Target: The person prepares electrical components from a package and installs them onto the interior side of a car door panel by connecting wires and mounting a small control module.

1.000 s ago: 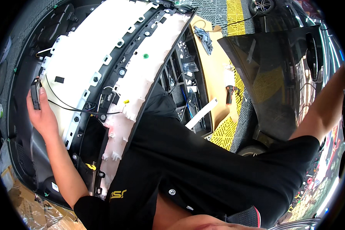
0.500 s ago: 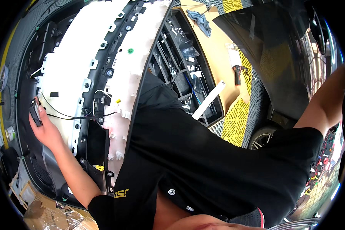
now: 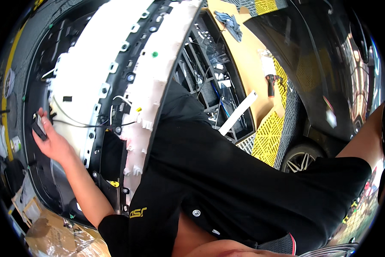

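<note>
In my left hand (image 3: 55,143) is a small black box-shaped module (image 3: 39,127), gripped between thumb and fingers. Next to the thumb, a black plug (image 3: 52,115) ends a thin black cable (image 3: 81,126) that crosses the panel; whether it touches the module I cannot tell. The hand is over the far-left side of a large black car door trim panel (image 3: 36,165) padded with white felt (image 3: 83,68). White clips and screws line the panel's middle strip. My right arm (image 3: 363,132) reaches out at the right edge, its hand outside the picture.
An open black parts tray (image 3: 249,127) with small parts lies on brown cardboard (image 3: 231,13), a white strip (image 3: 239,112) leaning across it. A cordless drill (image 3: 271,85) and blue-grey cloth (image 3: 229,25) lie nearby. A dark car body panel (image 3: 303,55) and wheel (image 3: 301,160) stand right.
The panel and floor items have shifted rightward in the view. My left hand keeps its grip on the module. The plug now shows more plainly beside the thumb.
</note>
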`<state>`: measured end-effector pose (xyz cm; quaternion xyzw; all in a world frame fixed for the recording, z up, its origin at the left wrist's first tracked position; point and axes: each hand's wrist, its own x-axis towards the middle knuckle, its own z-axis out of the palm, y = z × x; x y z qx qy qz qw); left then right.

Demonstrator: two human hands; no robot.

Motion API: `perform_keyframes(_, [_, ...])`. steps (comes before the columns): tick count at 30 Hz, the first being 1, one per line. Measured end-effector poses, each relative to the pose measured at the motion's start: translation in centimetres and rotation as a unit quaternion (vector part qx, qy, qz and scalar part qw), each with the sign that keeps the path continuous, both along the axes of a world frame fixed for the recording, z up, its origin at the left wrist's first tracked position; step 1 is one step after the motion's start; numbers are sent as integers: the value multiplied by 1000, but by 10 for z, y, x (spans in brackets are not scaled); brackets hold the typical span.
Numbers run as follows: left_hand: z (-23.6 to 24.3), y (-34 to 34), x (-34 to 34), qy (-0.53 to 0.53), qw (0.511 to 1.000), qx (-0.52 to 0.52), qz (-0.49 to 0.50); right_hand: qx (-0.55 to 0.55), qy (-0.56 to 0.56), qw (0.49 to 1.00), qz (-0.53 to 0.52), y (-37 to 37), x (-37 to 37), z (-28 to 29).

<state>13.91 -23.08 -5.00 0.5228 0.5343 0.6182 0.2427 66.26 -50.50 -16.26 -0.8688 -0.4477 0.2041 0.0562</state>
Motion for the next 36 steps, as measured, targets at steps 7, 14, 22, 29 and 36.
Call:
perform_keyframes(7, [27, -6, -19, -189, 977, 60, 77, -52, 29, 985, 165, 36, -63, 12])
perform_keyframes(14, [48, -6, -57, -178, 970, 166, 23, 112, 3, 917, 382, 169, -122, 200])
perform_keyframes(22, [50, -13, -131, -453, 857, 119, -216, 390, -40, 722, 570, 329, -318, 328])
perform_keyframes(29, [19, 13, -113, -508, 840, 51, -185, 252, 129, 798, 532, 399, -365, 185])
perform_keyframes(36, [13, 9, -117, -547, 819, 44, -169, 224, 168, 802, 528, 372, -397, 170])
